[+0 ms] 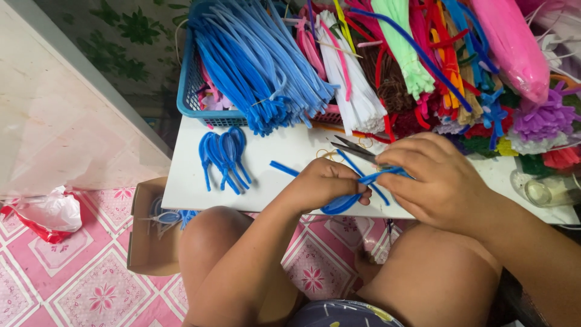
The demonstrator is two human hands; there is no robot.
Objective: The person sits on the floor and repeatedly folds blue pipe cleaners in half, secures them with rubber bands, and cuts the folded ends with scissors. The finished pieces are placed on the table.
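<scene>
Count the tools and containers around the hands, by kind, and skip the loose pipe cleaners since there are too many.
Scissors: 1
Blue basket: 1
Cardboard box: 1
Glass jar: 1
Plastic bag: 1
Total: 5
Both the left hand and right hand hold a blue pipe cleaner.

Single head-worn view, looking steeply down and slightly forward over the person's knees at close range. The white table [266, 157] crosses mid-frame, both hands working at its near edge. Pink tiled floor [78, 284] fills lower left. No second view.
</scene>
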